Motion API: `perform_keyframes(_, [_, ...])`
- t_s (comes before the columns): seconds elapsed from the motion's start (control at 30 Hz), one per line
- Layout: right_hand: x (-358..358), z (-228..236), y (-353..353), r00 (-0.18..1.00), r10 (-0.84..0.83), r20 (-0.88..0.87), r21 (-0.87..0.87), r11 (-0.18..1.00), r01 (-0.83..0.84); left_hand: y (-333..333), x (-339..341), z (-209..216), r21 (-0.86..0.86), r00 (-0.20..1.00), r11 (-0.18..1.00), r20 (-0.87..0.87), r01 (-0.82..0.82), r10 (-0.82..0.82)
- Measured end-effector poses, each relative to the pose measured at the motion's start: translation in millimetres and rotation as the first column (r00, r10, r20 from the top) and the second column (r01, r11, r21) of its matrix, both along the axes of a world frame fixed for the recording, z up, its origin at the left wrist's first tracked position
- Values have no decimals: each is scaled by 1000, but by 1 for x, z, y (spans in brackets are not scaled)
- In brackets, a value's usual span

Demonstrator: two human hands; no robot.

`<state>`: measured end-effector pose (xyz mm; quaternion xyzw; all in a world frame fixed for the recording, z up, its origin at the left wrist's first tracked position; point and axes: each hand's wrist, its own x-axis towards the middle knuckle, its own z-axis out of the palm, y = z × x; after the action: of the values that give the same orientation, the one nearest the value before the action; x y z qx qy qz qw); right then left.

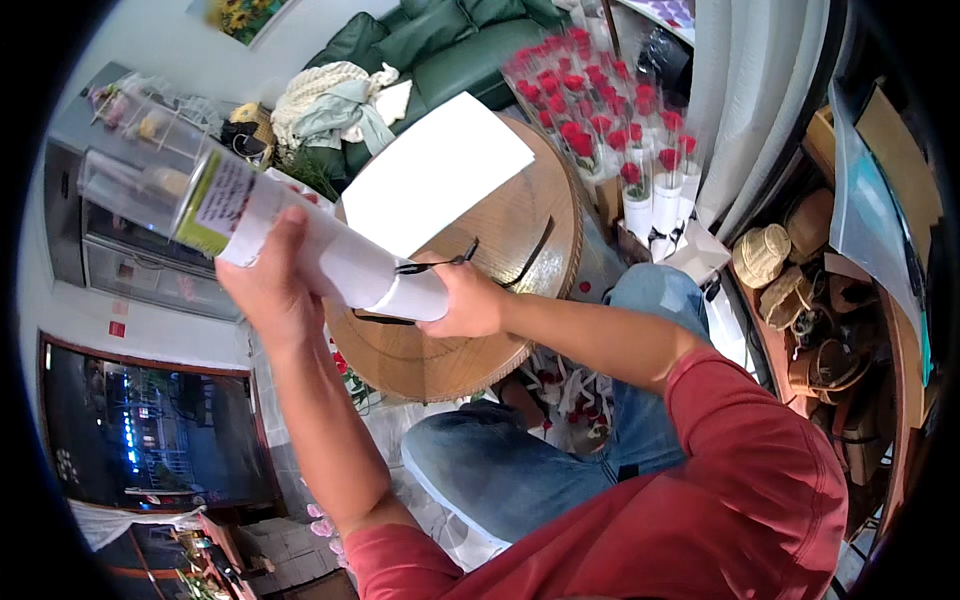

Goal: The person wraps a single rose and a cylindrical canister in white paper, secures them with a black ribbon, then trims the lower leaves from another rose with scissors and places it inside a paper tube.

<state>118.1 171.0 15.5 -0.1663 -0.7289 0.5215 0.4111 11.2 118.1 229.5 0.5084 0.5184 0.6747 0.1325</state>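
Note:
Both my hands hold a white paper wrap (pixel 335 250) with a clear plastic sleeve at its upper left end and a green-edged label. It tilts up to the left above the round wooden table. My left hand (pixel 270 285) is closed around its middle, just below the label. At the lower end my right hand (pixel 465 295) grips it beside a black ribbon (pixel 450 260) that circles the paper. What is inside the sleeve is hard to make out. A white sheet (pixel 440 170) lies on the table (pixel 480 350) behind the wrap, and a loose black ribbon strip (pixel 533 250) lies to its right.
Several red roses (pixel 580 142) in clear sleeves and white paper stand at the back right. Beyond the table is a green sofa (pixel 450 75) with a heap of cloth (pixel 325 105). Baskets (pixel 762 255) fill a shelf on the right. Red and white scraps (pixel 570 405) litter the floor.

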Motion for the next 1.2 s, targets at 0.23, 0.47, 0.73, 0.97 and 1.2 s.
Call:
perform_keyframes(0.23, [-1,-11,0,1000,2,19,33,999,-2,0,-6,-2,-12,1000,1000,-13,7,-7])
perform_keyframes(0.47, [5,-14,-8,1000,23,19,28,999,-23,-19,-25,68,-1,994,1000,-110,14,-14])
perform_keyframes(0.73, [-8,-27,1,979,73,-191,-25,997,-79,-26,-32,148,36,993,999,-120,15,-11])
perform_keyframes(0.97, [-4,-25,1,997,-5,-81,55,998,10,-25,-49,161,-37,979,985,-112,167,-171])
perform_keyframes(1.2, [-5,-24,-2,999,-24,-26,26,999,25,-12,-40,116,-37,996,997,-55,62,-64])
